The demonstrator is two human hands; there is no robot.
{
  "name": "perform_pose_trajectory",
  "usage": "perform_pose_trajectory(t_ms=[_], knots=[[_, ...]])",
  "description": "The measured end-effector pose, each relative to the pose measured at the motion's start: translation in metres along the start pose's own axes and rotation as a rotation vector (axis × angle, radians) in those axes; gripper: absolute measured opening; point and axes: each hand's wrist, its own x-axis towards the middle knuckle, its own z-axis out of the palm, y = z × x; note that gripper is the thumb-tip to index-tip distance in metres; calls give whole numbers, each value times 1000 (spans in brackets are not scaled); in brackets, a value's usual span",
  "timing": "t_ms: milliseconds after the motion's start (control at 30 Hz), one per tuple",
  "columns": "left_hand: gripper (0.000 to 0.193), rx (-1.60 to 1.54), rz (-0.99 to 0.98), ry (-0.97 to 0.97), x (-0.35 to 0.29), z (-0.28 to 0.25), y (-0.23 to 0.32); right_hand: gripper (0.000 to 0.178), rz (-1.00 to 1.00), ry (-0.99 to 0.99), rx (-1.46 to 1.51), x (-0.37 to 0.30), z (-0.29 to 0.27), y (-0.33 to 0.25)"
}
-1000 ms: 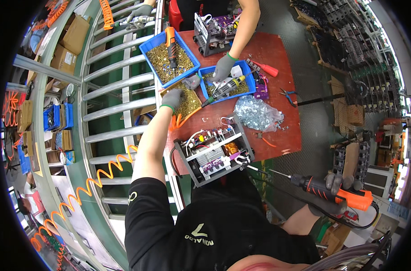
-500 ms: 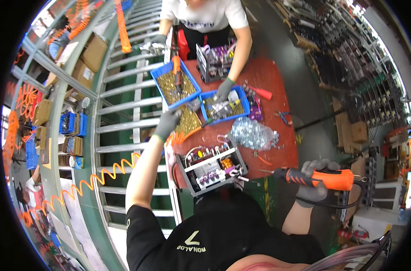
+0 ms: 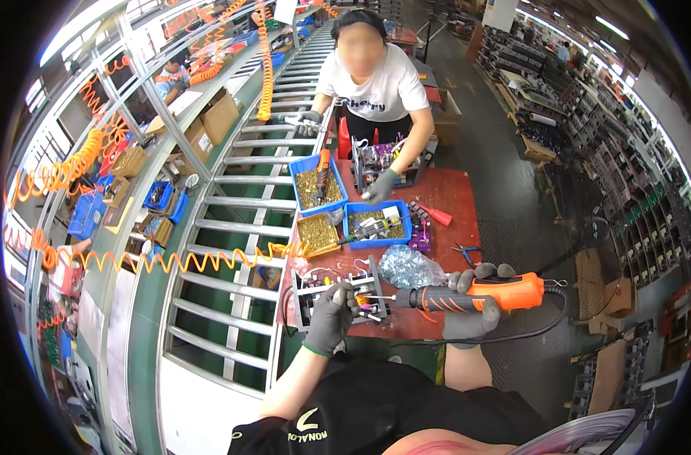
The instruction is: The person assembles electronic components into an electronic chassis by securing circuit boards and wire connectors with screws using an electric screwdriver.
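— What's changed at our bench (image 3: 448,189)?
— We've drawn our left hand (image 3: 331,317) back over the unit (image 3: 315,288), which lies just beneath its fingers, and our right hand (image 3: 473,324) has brought the driver (image 3: 505,291) in from the right of them, front end toward those fingers. So both our hands now meet at one spot.
— How are we gripping?
— Our right fingers are clamped round the driver; our left ones are pinched together, though we can't tell on what.
— Materials?
— Red, scuffed bench; open, dark-framed unit, crowded inside; driver, smooth orange and black; beyond our right fingers, a crinkled clear bag (image 3: 412,267); beyond our left, heaped gold-coloured pieces (image 3: 313,230).
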Motion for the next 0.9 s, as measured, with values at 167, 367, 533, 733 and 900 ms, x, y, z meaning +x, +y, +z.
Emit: perform_pose_trajectory(t_ms=[167, 367, 533, 733, 900], knots=[[37, 18, 17, -40, -10, 20, -7, 51, -65, -175, 17, -5, -1, -24], [39, -30, 18, -147, -6, 41, -21, 51, -124, -279, 58, -4, 1, -34], [42, -89, 54, -186, -6, 28, -32, 58, -168, -285, -7, -11, 5, -39], [39, -186, -5, -108, -18, 21, -32, 51, -184, -223, -57, -22, 5, -48], [33, -246, 12, -175, -19, 21, -34, 51, -227, -209, -114, -27, 9, -49]])
